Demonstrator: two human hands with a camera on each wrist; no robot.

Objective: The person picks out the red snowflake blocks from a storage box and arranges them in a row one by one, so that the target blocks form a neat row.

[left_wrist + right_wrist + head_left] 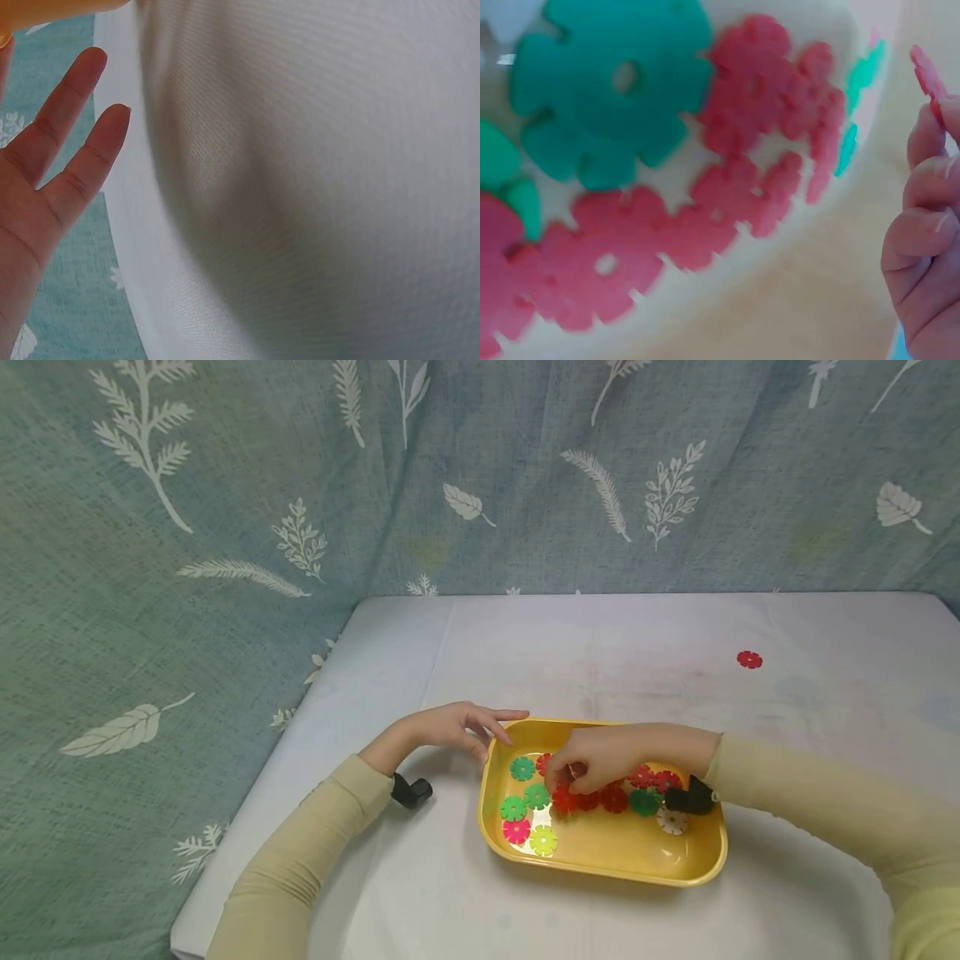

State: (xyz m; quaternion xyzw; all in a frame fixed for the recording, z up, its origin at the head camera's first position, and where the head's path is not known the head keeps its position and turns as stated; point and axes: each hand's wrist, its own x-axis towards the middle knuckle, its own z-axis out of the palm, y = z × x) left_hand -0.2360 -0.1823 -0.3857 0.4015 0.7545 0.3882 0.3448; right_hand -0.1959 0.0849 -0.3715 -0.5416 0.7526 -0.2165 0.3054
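Observation:
A yellow tray [600, 874] holds several notched, flower-shaped plastic discs. My right hand [600, 753] reaches down into it, thumb and fingers pinching a red disc [928, 73] at the fingertips. Beneath that hand, several red discs [611, 259] run in a joined row along the tray, beside a dark green disc [664, 105]. My left hand [463, 727] is at the tray's left rim, fingers spread and loosely bent, the fingertips over the edge. Near the tray's left end lie green discs [513, 808], a pink disc [516, 832] and a yellow-green disc [543, 841].
A single red disc [749, 659] lies on the white-covered table [420, 893], beyond the tray to the right. In the tray's right part is a whitish disc [672, 822]. A leaf-patterned green curtain [510, 460] hangs behind the table and along its left side.

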